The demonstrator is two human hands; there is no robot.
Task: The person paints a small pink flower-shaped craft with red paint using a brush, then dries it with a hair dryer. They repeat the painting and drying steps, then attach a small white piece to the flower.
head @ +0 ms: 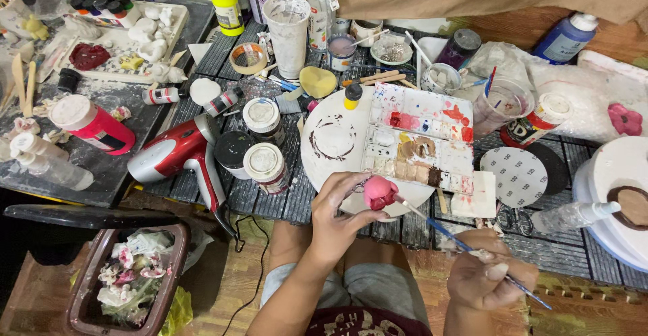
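My left hand (337, 214) holds a small pink clay flower (380, 191) between thumb and fingers, just below the table's front edge. A thin blue-handled paintbrush (466, 247) is gripped in my right hand (487, 278), and its tip touches the flower's right side. Right behind the flower lie a round white plate (331, 137) with brown paint rings and a rectangular paint palette (422, 140) with red, pink and brown patches.
A red hair dryer (177, 157) lies left of several paint jars (264, 164). Bottles, cups, tape and a tray of white clay pieces (145, 36) crowd the back. A round sanding disc (518, 176) and a turntable (617, 194) sit right. A brown bin (128, 278) stands lower left.
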